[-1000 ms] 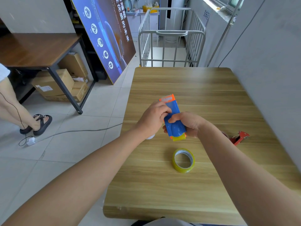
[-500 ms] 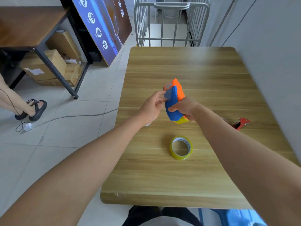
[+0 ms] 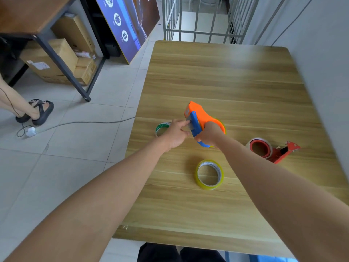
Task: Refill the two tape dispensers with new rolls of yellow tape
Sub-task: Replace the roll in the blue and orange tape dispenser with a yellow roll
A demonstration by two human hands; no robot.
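My right hand [image 3: 208, 134] grips an orange and blue tape dispenser [image 3: 200, 119] above the middle of the wooden table [image 3: 226, 76]; a yellow roll shows at its round end. My left hand [image 3: 176, 134] pinches at the dispenser's blue front near the blade, fingers on what looks like the tape end. A loose roll of yellow tape [image 3: 209, 174] lies flat on the table, nearer to me. A red tape dispenser [image 3: 272, 149] with a pale core in it lies to the right. A used core with green print [image 3: 162, 127] sits behind my left hand.
A grey wall runs along the table's right side. Beyond the far edge stands a metal cage trolley [image 3: 204, 17]. Left of the table are tiled floor, a cable [image 3: 79, 123], a dark desk with cardboard boxes [image 3: 56, 59], a blue poster board and a person's sandalled feet [image 3: 35, 112].
The view tilted down and right, so the red dispenser and the green-printed core show. The dispenser turned so its orange side faces up. My left fingers moved onto its blue front.
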